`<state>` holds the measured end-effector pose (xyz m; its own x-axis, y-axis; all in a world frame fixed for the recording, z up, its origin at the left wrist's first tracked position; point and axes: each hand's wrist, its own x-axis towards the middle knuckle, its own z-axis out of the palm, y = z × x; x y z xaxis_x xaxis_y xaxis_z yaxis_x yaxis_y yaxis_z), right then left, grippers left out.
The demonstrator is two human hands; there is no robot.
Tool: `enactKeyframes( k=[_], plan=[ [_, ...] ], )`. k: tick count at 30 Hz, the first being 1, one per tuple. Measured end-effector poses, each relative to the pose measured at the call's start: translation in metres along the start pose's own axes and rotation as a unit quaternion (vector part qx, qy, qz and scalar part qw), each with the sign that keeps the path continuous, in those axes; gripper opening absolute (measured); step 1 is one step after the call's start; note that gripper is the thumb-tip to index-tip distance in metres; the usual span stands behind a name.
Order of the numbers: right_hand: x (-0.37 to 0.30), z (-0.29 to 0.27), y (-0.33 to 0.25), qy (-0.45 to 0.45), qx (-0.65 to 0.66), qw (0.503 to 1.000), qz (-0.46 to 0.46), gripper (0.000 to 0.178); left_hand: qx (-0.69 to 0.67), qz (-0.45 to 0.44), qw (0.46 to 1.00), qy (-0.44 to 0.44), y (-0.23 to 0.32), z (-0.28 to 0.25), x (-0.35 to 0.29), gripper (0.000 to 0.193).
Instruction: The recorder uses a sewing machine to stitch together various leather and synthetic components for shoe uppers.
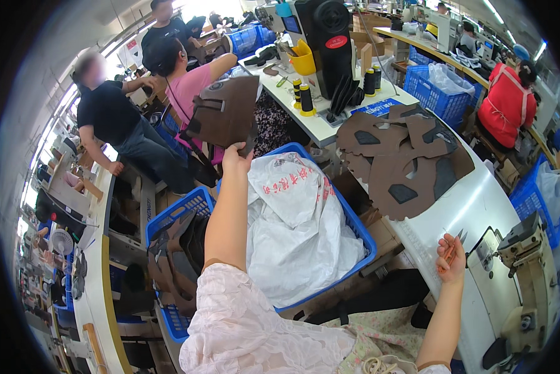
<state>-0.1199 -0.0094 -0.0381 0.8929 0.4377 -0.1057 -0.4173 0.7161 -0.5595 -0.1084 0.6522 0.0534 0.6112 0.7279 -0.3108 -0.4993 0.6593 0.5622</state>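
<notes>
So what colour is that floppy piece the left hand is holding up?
Brown. The left hand grips a brown cut piece, best seen in the head view.

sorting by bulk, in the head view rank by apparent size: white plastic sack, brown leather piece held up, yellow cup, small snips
1. White plastic sack
2. Brown leather piece, held up by left hand
3. Yellow cup, though farther away
4. Small snips in right hand

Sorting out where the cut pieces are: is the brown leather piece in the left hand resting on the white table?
No, the left hand holds the brown leather piece up in the air, above the blue basket, apart from the white table.
</notes>
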Motion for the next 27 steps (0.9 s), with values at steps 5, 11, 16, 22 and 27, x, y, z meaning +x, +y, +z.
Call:
enactKeyframes(
  k=[5, 11, 16, 22, 27],
  plan=[
    [-0.005, 0.000, 0.003, 0.018, -0.003, 1.000, -0.006, 0.037, -0.009, -0.009, 0.999, 0.049, -0.007, -0.004, 0.039, 0.024],
    [-0.007, 0.006, 0.003, 0.039, -0.001, 0.999, 0.000, 0.035, 0.036, -0.023, 0.998, 0.053, -0.004, -0.013, 0.060, 0.021],
    [-0.008, 0.008, 0.003, 0.055, -0.008, 0.998, -0.002, 0.034, 0.024, -0.039, 0.999, 0.026, -0.007, -0.015, 0.069, 0.020],
    [-0.009, 0.008, 0.003, 0.056, -0.007, 0.998, -0.004, 0.034, 0.043, -0.056, 0.997, 0.036, -0.022, -0.024, 0.076, 0.015],
    [-0.009, 0.007, 0.003, 0.055, -0.008, 0.998, 0.000, 0.033, 0.039, -0.056, 0.997, 0.044, -0.033, -0.033, 0.078, 0.012]
  ],
)
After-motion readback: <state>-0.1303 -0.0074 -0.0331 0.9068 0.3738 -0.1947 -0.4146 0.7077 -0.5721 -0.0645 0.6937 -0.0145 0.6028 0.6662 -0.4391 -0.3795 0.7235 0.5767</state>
